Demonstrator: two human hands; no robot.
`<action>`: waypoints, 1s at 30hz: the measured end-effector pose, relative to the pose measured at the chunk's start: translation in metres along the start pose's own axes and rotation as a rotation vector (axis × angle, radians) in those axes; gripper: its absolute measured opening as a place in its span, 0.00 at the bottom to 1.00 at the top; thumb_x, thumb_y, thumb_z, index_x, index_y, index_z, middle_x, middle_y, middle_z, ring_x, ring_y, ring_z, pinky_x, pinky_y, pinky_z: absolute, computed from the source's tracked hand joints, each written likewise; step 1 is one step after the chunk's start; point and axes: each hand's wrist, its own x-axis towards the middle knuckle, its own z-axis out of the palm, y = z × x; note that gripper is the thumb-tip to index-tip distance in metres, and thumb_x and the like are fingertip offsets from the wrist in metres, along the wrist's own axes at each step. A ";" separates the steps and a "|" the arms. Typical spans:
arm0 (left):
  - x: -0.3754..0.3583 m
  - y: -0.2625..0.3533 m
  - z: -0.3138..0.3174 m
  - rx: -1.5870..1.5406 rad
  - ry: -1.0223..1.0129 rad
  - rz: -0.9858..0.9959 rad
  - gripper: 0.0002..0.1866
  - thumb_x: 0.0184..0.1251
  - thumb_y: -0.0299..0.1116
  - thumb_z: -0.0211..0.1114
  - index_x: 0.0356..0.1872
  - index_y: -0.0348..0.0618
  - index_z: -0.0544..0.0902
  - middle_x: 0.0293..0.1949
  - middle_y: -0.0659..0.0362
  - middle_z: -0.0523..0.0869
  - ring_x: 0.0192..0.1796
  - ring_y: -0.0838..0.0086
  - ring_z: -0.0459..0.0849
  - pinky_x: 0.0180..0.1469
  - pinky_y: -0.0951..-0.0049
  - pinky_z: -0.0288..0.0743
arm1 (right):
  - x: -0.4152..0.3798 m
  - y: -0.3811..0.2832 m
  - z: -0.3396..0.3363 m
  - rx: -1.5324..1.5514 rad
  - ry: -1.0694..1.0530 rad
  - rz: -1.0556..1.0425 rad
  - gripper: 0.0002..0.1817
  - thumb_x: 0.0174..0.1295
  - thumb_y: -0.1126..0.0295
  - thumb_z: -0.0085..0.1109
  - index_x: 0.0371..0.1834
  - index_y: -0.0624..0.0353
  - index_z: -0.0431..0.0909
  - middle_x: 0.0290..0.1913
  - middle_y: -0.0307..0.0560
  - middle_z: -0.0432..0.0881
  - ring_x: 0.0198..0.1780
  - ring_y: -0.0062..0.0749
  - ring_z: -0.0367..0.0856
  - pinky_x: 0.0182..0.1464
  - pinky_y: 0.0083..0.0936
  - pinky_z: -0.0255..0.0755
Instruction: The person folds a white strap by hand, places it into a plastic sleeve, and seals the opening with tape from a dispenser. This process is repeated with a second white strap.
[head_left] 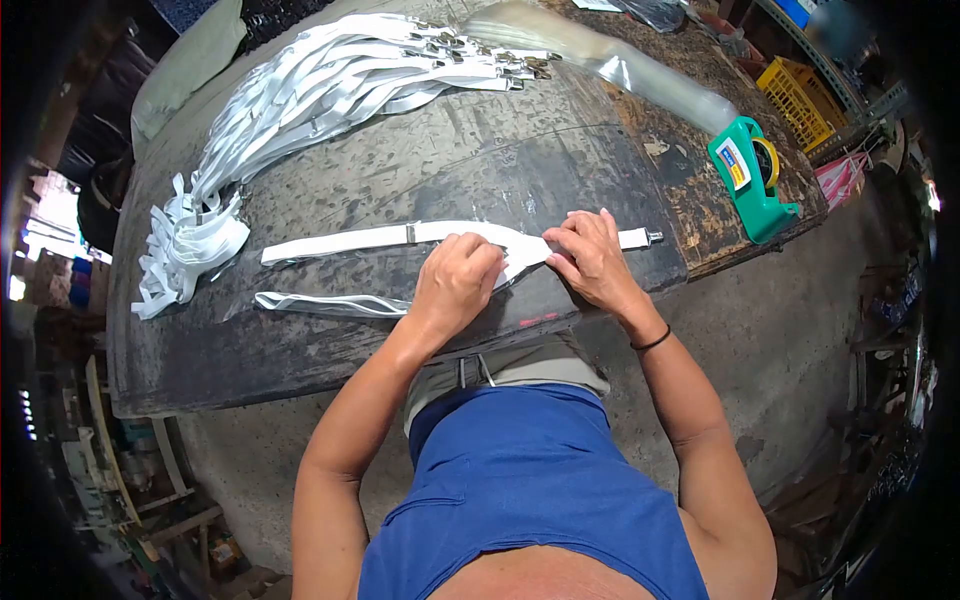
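A pair of white suspenders point(370, 242) lies stretched sideways along the near part of the table, with a metal slider on its left stretch and a metal clip at its right end. My left hand point(459, 283) is closed over the middle of it, thumb and fingers pinched together. To the right, my right hand point(595, 258) pinches the strap between thumb and fingers, a little short of the clip. A folded strap in clear plastic film point(340, 303) lies to the left of my left hand. What sits under my left fingers is partly hidden.
Many white suspenders point(320, 80) with metal clips lie heaped at the back left, their ends bunched point(190, 245) at the left edge. A green tape dispenser point(743, 185) stands at the right edge, near long clear plastic sleeves point(640, 75). A yellow crate point(795, 105) is beyond.
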 end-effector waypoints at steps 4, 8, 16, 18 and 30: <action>0.022 -0.005 0.011 -0.027 -0.024 0.026 0.06 0.63 0.29 0.72 0.37 0.40 0.85 0.37 0.54 0.86 0.42 0.55 0.84 0.46 0.57 0.79 | -0.002 -0.001 0.006 -0.019 0.032 0.002 0.15 0.61 0.66 0.71 0.51 0.52 0.84 0.49 0.43 0.77 0.63 0.45 0.74 0.73 0.61 0.54; 0.033 -0.002 0.018 0.105 -0.213 -0.042 0.06 0.65 0.31 0.70 0.34 0.39 0.87 0.36 0.50 0.87 0.43 0.53 0.86 0.47 0.56 0.80 | -0.003 -0.004 0.008 -0.068 0.056 -0.019 0.14 0.64 0.66 0.69 0.52 0.52 0.83 0.48 0.43 0.79 0.64 0.44 0.75 0.73 0.62 0.55; 0.047 0.009 0.025 0.333 -0.334 -0.046 0.06 0.60 0.30 0.68 0.28 0.38 0.88 0.32 0.48 0.87 0.40 0.52 0.88 0.44 0.54 0.83 | -0.002 -0.007 0.009 -0.066 0.108 -0.029 0.10 0.63 0.67 0.68 0.46 0.52 0.81 0.44 0.40 0.75 0.57 0.39 0.76 0.72 0.66 0.56; 0.053 0.018 0.025 0.529 -0.490 0.036 0.04 0.56 0.30 0.68 0.28 0.41 0.88 0.32 0.51 0.88 0.41 0.57 0.89 0.42 0.58 0.83 | -0.003 -0.008 0.009 -0.091 0.117 -0.040 0.10 0.63 0.68 0.68 0.45 0.52 0.81 0.44 0.40 0.75 0.56 0.39 0.76 0.72 0.66 0.56; 0.051 0.001 0.031 0.450 -0.315 0.207 0.03 0.53 0.28 0.68 0.28 0.41 0.84 0.31 0.54 0.84 0.40 0.58 0.84 0.41 0.61 0.78 | -0.004 -0.010 0.011 -0.097 0.107 -0.011 0.08 0.63 0.68 0.66 0.43 0.51 0.80 0.44 0.40 0.75 0.57 0.39 0.76 0.73 0.64 0.57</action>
